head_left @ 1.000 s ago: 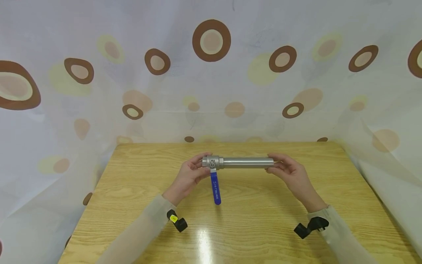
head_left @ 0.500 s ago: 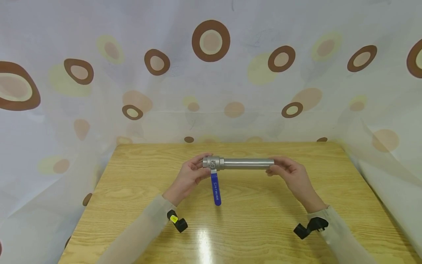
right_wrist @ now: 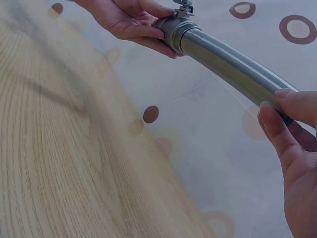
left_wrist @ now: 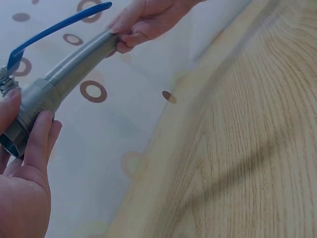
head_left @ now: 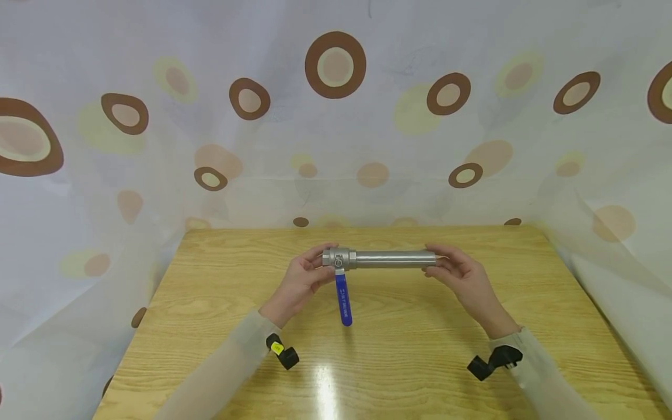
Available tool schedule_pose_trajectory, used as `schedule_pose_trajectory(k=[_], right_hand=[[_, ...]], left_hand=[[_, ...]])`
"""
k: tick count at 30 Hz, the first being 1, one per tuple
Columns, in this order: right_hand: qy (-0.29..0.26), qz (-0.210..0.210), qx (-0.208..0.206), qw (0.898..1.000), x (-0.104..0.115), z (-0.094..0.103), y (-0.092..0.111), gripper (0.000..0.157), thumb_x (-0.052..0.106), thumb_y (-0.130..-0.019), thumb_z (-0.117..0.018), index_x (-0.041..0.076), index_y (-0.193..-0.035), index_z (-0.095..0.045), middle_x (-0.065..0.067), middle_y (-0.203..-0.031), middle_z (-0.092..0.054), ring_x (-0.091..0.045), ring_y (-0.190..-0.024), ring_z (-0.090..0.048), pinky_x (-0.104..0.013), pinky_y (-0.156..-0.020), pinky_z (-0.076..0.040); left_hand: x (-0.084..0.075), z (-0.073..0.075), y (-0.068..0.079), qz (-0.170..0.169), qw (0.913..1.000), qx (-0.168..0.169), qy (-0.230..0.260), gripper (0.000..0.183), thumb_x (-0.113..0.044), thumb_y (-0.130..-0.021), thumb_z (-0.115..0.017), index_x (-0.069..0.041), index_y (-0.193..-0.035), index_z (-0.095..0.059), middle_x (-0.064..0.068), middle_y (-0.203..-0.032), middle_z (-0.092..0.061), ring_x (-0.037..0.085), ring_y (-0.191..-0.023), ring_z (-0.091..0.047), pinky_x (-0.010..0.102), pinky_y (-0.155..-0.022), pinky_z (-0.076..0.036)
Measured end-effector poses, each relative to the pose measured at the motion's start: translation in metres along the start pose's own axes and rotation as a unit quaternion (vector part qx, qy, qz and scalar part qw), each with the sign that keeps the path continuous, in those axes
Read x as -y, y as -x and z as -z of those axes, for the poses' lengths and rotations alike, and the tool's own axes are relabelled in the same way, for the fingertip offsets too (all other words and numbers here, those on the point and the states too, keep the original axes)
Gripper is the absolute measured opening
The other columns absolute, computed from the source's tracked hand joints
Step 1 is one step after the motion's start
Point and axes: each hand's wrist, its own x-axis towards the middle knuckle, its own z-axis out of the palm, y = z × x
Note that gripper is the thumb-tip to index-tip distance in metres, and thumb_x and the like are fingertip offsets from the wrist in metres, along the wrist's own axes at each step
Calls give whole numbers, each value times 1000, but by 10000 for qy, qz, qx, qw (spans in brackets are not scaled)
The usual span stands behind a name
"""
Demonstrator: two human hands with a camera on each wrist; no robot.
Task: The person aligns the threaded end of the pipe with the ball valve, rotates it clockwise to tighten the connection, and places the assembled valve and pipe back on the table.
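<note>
My left hand (head_left: 300,279) grips a steel ball valve (head_left: 343,258) by its body, thumb in front and fingers behind. From the valve a blue lever handle (head_left: 343,300) points down toward me in the head view. A straight steel pipe (head_left: 394,259) runs level out of the valve's right end; the threads at the joint are hidden. At the pipe's far right end, my right hand (head_left: 464,280) pinches it between thumb and fingers. Valve and pipe are held up off the table. The left wrist view shows the valve's open outer end (left_wrist: 12,144).
Below the hands lies a wooden table (head_left: 399,361), with a bright reflection near its front. A white sheet with brown and yellow circles (head_left: 336,146) stands at the back and both sides. Each sleeve carries a black wrist camera (head_left: 283,353).
My right fingers rolled over the pipe's end half a second ago and are now back as they were one second ago. The left hand and valve have stayed nearly still.
</note>
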Motion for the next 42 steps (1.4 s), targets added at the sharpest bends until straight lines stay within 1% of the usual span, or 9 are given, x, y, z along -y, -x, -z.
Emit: schedule_pose_trajectory(k=[4,8,13,17,26,31,35,39,42], right_hand=[[111,48,-6,9999,1,0,-1,44,-4,-101,-62,-7,-144,-54,8,-131,-68,-9,-102,-71,-24,-90,-61],[310,-13,-105,9995,2,0,-1,42,-1,-102,-62,-7,-143,-54,10,-125,-71,-11,-99,-72,-23,-89,-61],[349,-138,-199,9991,2,0,0,40,3,-102,-63,-2,-142,-59,8,-115,-74,-9,-94,-72,-24,-89,-62],[283,-149,-222,9992,1,0,0,37,3,-103,-62,0,-140,-61,6,-114,-74,-10,-93,-72,-25,-87,-62],[666,-40,-292,9973,-3,0,-1,32,7,-105,-60,-6,-135,-62,3,-105,-75,-12,-91,-72,-26,-86,-63],[630,-55,-350,9974,-5,-1,-2,30,8,-107,-57,-8,-131,-62,3,-102,-75,-12,-89,-73,-26,-85,-63],[660,-84,-384,9970,-4,-1,-2,31,8,-107,-58,-7,-133,-62,5,-101,-75,-11,-87,-72,-24,-83,-62],[511,-123,-370,9979,-2,-1,-1,38,5,-103,-64,-2,-140,-61,7,-111,-74,-11,-92,-70,-22,-81,-61],[247,-108,-283,9992,0,-1,-1,44,1,-101,-65,-2,-144,-57,7,-123,-71,-10,-99,-71,-22,-85,-61]], left_hand=[[1,1,0,3,10000,-14,8,57,16,-94,-57,3,-149,-51,9,-132,-66,18,-114,-66,31,-98,-60],[2,1,0,-2,10000,18,26,55,14,-95,-58,2,-148,-51,8,-131,-65,18,-114,-65,30,-98,-60],[2,1,0,-5,10000,41,3,55,13,-95,-58,2,-148,-52,8,-131,-64,18,-115,-65,30,-99,-60],[2,1,0,-11,10000,42,-41,54,13,-95,-59,0,-147,-54,9,-132,-64,19,-115,-65,31,-99,-60],[2,1,-1,-40,9999,105,-102,55,14,-94,-59,1,-147,-54,8,-134,-66,19,-116,-65,32,-99,-60],[1,0,-1,-52,9998,123,-145,55,14,-95,-59,2,-148,-52,8,-134,-67,18,-115,-66,32,-98,-60],[1,-1,0,-39,9999,77,-128,54,14,-95,-59,1,-147,-54,9,-136,-66,19,-116,-65,33,-100,-59],[-1,-2,0,-48,9999,57,-140,54,14,-96,-58,1,-148,-52,11,-139,-64,18,-118,-65,33,-101,-59],[-1,-2,0,-37,9999,31,-129,54,13,-96,-57,2,-149,-50,11,-139,-63,18,-117,-65,31,-100,-59]])
